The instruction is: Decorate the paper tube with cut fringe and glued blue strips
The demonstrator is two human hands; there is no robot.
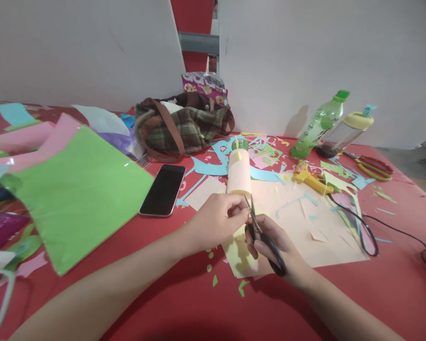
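Black-handled scissors [254, 220] are in my right hand [282, 239], with the fingers at the handle loops and the blades pointing up and slightly parted. My left hand [218, 218] is pinched right beside the blade tips; what is between its fingertips is too small to make out. Just beyond both hands lies a cylinder wrapped in pale paper [239, 173], with a green end [240, 143] and a thin yellow strip at its far side. Under my right hand spreads a cream paper sheet [294, 227] with scraps on it.
A phone [162, 190] and green sheets [81, 189] lie left. Behind are a plaid bag [199, 125] and a snack packet [206, 85]. At right are a green bottle [319, 124], a clear cup [346, 135], a yellow glue gun [310, 179] with cord, and other scissors [372, 168].
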